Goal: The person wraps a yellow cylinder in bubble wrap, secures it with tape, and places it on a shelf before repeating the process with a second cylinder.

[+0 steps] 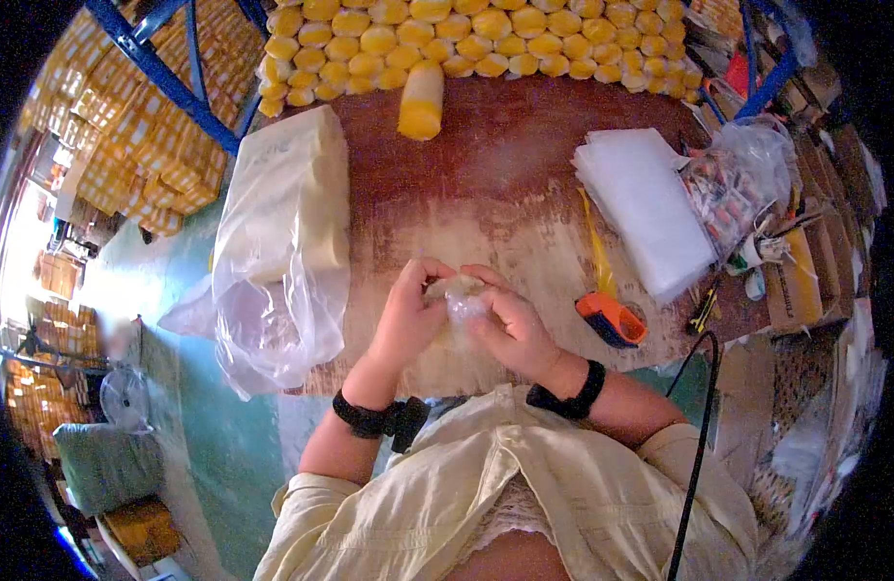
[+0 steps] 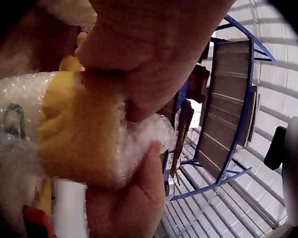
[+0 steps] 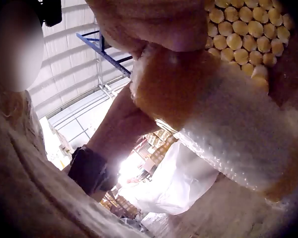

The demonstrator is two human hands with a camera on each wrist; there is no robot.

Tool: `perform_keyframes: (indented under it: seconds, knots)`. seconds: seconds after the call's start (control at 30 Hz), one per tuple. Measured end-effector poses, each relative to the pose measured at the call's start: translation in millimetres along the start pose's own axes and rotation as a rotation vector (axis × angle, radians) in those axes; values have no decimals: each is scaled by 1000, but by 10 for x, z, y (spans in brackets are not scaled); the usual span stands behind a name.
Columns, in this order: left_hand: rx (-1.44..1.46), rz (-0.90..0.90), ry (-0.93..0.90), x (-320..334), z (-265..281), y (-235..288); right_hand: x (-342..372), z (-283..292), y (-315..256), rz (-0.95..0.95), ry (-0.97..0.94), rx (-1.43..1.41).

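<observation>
Table, bagged block, bubble-wrapped roll

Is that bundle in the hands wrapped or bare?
Wrapped: the bundle shows a bubbly clear covering with a yellow band around it.

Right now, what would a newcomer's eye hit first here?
The bank of yellow-and-white rolls massed along the far side of the table, with a lone roll in front. Then the bubble-wrapped bundle, banded in yellow, gripped by the left hand and right hand over the near half.
</observation>
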State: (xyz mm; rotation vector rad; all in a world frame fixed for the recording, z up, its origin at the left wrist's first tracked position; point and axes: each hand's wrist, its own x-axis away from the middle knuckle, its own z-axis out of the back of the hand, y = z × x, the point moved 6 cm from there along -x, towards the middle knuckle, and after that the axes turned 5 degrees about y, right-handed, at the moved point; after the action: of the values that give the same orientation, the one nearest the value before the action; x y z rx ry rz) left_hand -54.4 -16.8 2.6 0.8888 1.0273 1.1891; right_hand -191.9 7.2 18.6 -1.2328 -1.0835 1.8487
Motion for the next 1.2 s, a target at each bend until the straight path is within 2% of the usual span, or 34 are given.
perform_keyframes:
  seconds: [0.03,0.13,0.23,0.33,0.43,0.53,0.57,0.63,0.73,0.8,0.87,0.93,1.03,1.13,1.2]
  knots:
    - [27,25,-26,-2,-14,-23,3,-19,69,-7,29,23]
    - [49,-124,-2,-4,-28,-21,-57,-12,69,-46,125,101]
    - [209,-75,66,58,-52,-52,-126,35,51,-69,222,193]
    - [144,-193,239,181,-28,56,-192,60,72,-152,217,163]
    - [-157,-504,354,342,-27,333,-228,75,132,-214,194,118]
    - [-318,-688,234,399,-92,364,-204,69,162,-192,216,114]
    - [-405,-665,220,374,-62,371,-190,54,170,-204,222,83]
    - [-370,-602,129,310,-42,388,-140,73,195,-243,188,6]
    - [-364,-557,44,218,3,297,0,209,233,-268,260,-237]
    - [-375,-488,18,192,23,302,210,598,131,-104,262,254]
    - [-360,-449,-20,161,25,331,643,1061,445,-219,274,537]
    - [-388,-459,-35,126,56,338,1045,1519,695,-697,208,608]
    - [-358,-467,-69,94,91,247,1446,1812,867,-674,220,971]
    - [-371,-502,-142,29,102,271,1627,1742,1213,-615,-88,1208]
    - [-388,-540,-196,16,97,279,1627,1752,1289,-585,-3,1123]
